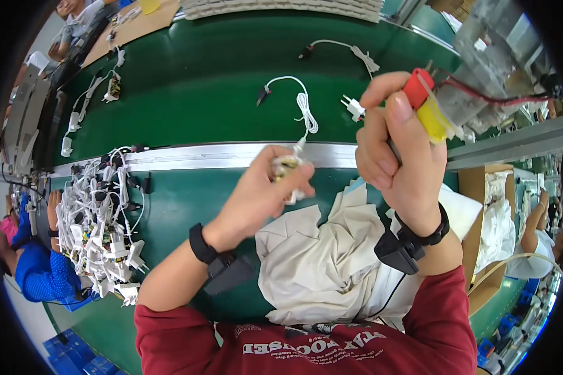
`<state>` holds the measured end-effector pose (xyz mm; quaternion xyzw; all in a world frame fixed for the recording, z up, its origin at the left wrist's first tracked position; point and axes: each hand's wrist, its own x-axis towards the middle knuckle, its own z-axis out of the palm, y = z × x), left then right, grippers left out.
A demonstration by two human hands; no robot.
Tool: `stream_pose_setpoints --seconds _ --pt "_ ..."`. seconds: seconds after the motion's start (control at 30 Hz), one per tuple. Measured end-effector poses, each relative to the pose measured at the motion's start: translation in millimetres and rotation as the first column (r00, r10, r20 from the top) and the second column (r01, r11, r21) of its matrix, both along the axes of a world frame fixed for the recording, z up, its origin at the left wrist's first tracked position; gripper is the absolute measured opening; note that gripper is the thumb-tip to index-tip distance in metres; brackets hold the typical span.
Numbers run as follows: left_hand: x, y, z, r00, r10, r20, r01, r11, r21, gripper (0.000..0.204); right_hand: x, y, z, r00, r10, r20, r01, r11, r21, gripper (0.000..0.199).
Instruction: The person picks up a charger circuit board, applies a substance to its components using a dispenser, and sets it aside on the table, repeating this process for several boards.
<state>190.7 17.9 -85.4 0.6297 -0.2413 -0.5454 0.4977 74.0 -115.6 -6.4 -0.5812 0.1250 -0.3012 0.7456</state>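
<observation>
Left hand point(256, 197): fingers pinching small charger circuit board point(286, 167), white cable point(304, 106) trailing away up the green table point(219, 81). Right hand point(400, 156): fist clenched around red-yellow tool point(426, 103), raised right of board, tip tilted away.

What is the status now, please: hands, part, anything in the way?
Left hand pinching a small charger board, white cable attached. Right hand gripping red-and-yellow tool, raised. White cloth underneath. Nothing between them.
</observation>
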Motion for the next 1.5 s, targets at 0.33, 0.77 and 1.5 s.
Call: stream_pose_setpoints --seconds 0.33,0.77,1.5 --pt "-42.8 18.1 -37.7 0.827 -0.199 -0.525 0.013 0.942 -0.336 0.036 8.2 4.8 -18.4 0.999 0.041 -0.03 -0.045 0.986 -0.159 0.039" --pt "-39.4 16.1 -52.5 0.808 -0.22 -0.547 -0.002 0.926 -0.376 0.044 11.5 6.7 -28.8 0.994 0.086 -0.074 -0.1 0.973 -0.206 0.039" --pt "-31.6 4.9 -58.7 0.739 -0.015 -0.674 -0.219 0.94 -0.261 0.034 5.9 -1.1 -31.6 0.971 0.209 -0.113 -0.232 0.941 -0.246 0.041"
